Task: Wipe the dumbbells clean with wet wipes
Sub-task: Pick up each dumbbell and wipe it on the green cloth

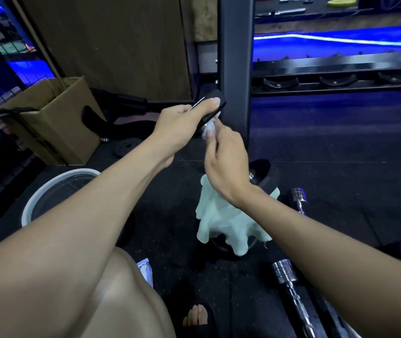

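Left hand [182, 123] is gripping the raised dumbbell [215, 103] beside the rack post [236, 64]; right hand [223, 154] is pinching a wet wipe [210, 126] against it. Wiping step is under way. Next likely calls for rotating the dumbbell.

The left hand [182, 123] covers most of the black dumbbell plate [215, 103], and its handle is hidden. The white wet wipe [209, 128] is blurred, mostly inside the right hand [226, 162]. The picture's bottom edge cuts off the chrome bar [292, 289].
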